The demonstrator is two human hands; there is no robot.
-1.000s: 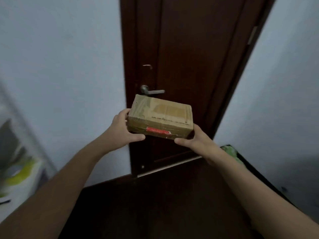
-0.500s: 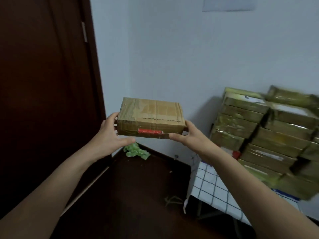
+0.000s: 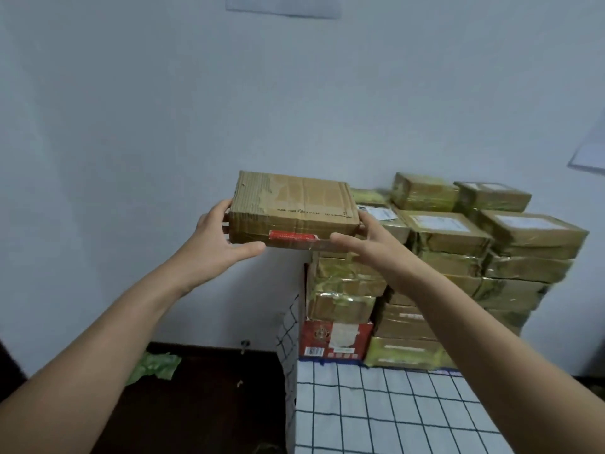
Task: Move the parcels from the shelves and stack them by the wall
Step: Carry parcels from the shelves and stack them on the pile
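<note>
**Parcel in hand at the stack, not yet placed**

You hold the flat brown cardboard parcel with a red tape strip (image 3: 294, 208) in the air, level, about at the stack's top and over its left edge. Your left hand (image 3: 212, 240) grips the left end, thumb under the front edge. Your right hand (image 3: 370, 244) grips the right end the same way. Fingers behind the parcel are hidden.

Done: the stack of tape-wrapped brown parcels (image 3: 458, 257) stands several layers high against the white wall (image 3: 163, 126), on the checked-cloth table (image 3: 393, 404).

Left: set this one down, probably on the left column. Shelves are out of view, so I cannot tell the remaining count.
</note>
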